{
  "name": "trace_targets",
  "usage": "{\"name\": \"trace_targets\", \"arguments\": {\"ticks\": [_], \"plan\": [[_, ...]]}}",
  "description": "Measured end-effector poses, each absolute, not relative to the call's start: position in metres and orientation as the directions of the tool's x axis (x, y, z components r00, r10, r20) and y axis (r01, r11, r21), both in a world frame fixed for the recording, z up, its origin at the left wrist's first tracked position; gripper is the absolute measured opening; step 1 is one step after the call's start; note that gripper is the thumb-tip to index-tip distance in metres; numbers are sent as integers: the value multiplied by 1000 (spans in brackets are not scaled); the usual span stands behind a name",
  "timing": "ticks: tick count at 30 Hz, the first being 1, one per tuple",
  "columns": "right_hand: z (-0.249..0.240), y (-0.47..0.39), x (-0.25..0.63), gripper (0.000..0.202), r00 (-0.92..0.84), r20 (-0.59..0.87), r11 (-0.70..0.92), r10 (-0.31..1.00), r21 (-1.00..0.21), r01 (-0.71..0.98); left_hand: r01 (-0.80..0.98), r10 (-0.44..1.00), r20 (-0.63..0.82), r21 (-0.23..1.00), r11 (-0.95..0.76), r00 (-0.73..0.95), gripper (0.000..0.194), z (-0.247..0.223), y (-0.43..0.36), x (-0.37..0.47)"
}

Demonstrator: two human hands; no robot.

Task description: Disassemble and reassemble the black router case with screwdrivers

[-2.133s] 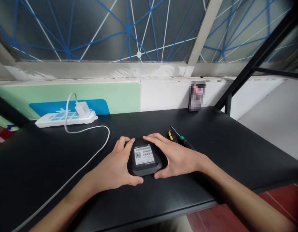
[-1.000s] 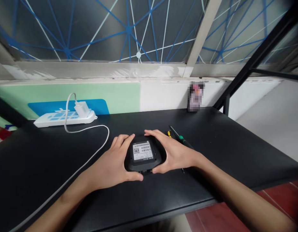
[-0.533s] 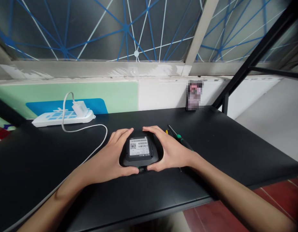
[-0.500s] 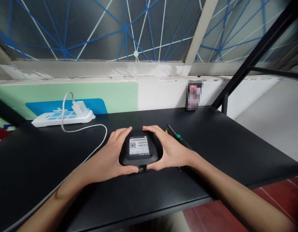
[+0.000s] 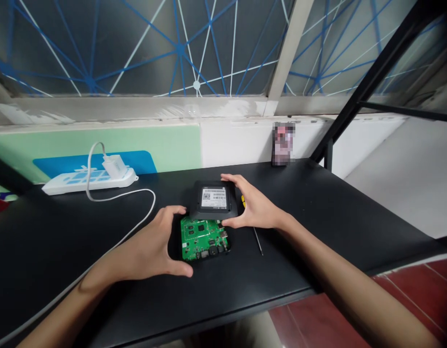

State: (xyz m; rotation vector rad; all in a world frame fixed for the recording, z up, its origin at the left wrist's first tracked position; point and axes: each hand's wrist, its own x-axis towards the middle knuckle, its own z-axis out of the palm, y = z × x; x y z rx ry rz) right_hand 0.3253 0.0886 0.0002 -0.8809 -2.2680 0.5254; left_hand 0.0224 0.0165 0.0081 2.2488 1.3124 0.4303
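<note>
My right hand (image 5: 258, 205) grips the right side of a black plastic cover (image 5: 195, 208) with a white printed label (image 5: 214, 198), thumb in front and fingers behind. The cover is raised and tilted above the back of a green circuit board (image 5: 200, 237), which sits in a dark case half on the table. My left hand (image 5: 154, 244) curves round the left side of this board, fingertips at its back corner and thumb at its front edge. Beside my right hand lies a thin screwdriver shaft (image 5: 259, 241); a yellow handle (image 5: 243, 200) shows partly behind the palm.
A white power strip (image 5: 89, 181) with a plugged-in charger (image 5: 114, 166) lies at the back left of the black table (image 5: 335, 217). Its white cable (image 5: 151, 208) runs forward past my left arm. A pixelated upright object (image 5: 282, 145) leans on the back wall.
The cover has come up and back off the lower case in my right hand, laying the green circuit board bare. My left hand has stayed at the lower half.
</note>
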Motion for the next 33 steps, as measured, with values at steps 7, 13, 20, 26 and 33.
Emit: {"name": "trace_targets", "arguments": {"ticks": [7, 13, 20, 26, 33], "plan": [[-2, 91, 325, 107, -567, 418, 693, 710, -561, 453, 749, 863, 27, 482, -454, 505, 85, 9, 12, 31], [-2, 90, 324, 105, -578, 404, 689, 708, -576, 441, 769, 870, 1, 468, -436, 493, 88, 13, 5, 4], [-2, 86, 320, 106, -598, 371, 681, 710, -579, 449, 843, 908, -62, 403, -357, 414, 95, 13, -5, -52], [-5, 83, 314, 108, -623, 346, 685, 702, -570, 455, 827, 891, -31, 389, -407, 453, 102, 16, -6, -57], [-5, 83, 314, 109, -627, 362, 700, 689, -557, 448, 767, 833, 134, 332, -548, 537, 83, 38, 20, 23]]}}
